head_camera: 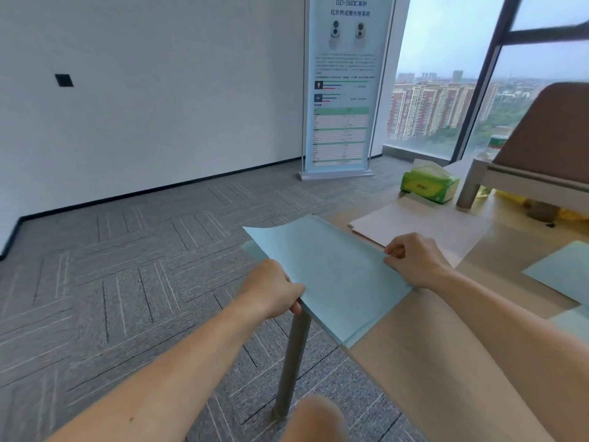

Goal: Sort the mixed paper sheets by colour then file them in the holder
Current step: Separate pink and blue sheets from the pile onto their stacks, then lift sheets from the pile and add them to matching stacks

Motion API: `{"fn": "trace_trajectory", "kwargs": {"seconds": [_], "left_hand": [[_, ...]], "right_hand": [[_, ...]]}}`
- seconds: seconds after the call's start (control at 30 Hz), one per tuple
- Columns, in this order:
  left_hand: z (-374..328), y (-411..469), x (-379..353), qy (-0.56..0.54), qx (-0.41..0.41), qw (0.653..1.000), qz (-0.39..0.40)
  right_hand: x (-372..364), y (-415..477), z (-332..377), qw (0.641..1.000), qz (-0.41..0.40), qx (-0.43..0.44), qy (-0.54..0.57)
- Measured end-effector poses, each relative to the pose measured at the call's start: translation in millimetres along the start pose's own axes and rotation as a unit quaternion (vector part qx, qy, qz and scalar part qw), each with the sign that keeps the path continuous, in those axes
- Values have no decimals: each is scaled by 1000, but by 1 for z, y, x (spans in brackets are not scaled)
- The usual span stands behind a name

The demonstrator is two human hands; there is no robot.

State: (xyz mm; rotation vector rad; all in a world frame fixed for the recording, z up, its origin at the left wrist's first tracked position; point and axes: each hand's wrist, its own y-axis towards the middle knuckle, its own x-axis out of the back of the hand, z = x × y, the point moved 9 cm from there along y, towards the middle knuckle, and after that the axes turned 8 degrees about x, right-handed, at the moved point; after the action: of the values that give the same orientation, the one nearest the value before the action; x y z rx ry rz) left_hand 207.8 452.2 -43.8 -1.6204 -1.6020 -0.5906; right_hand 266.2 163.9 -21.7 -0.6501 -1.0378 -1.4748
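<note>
Blue sheets (331, 275) at frame centre, overhanging the bench (430, 362) corner, are gripped at the left edge by the left hand (271, 288) and pinched at the right edge by the right hand (414, 260). Judged light, thin and floppy; best taken by opposite edges. Pale pile (420, 224) lies behind, possibly pink.

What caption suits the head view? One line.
Left hand and right hand hold blue sheets at the table corner; pale sheets lie beyond.

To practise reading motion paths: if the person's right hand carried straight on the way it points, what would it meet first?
Only the blue sheets that the right hand pinches; beyond them the way looks free, though depth is unclear.
</note>
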Motion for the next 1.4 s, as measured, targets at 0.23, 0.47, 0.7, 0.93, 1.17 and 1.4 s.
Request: {"fn": "trace_trajectory", "kwargs": {"seconds": [0.23,0.47,0.7,0.93,1.17,1.4], "left_hand": [[-15,-5,16,181,-33,975,-129],[-74,-20,-8,243,-175,947,-121],[-217,-55,-121,270,-355,895,0],[-341,-150,-250,240,-482,836,101],[-383,-212,-313,210,-491,828,174],[-395,-206,-328,190,-387,882,191]], "right_hand": [[-2,0,2,997,-4,33,-72],[25,-21,2,991,11,56,-124],[132,-126,-107,981,-25,-74,-179],[236,-312,-225,941,-77,-256,-206],[252,-409,-265,907,-82,-369,-184],[243,-421,-262,909,-63,-348,-220]]}}
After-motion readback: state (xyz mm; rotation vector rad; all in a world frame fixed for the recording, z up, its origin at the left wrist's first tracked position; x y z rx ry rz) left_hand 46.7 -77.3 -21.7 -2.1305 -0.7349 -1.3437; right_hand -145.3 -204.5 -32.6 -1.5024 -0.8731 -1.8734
